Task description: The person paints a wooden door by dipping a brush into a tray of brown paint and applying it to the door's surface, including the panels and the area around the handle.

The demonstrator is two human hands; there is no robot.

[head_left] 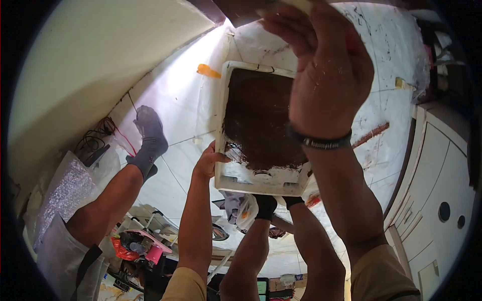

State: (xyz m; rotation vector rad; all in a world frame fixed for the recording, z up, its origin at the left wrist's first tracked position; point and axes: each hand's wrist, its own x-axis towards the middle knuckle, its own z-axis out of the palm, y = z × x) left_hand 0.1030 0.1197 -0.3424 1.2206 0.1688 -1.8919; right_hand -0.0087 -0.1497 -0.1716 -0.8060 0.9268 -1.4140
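My left hand (208, 160) grips the left rim of a white rectangular tray (221, 115), thumb over the edge. A dark brown, glossy coating (261, 113) covers most of the tray's inside, thinning to smeared white near its close end. Raised above the tray's right side is my right hand (331, 75), with a dark band on the wrist. Its fingers are curled at the top of the view, by a pale thing (298, 5) that is mostly cut off and blurred. A dark brown panel (243, 10) lies just beyond the fingers.
An orange piece (208, 71) lies on plastic-covered floor tiles, left of the tray. A brown-stained stick (370, 134) is at right, near white cabinets (437, 195). Another person's socked foot (149, 133) is at left, near cables (95, 133). Household items crowd the bottom.
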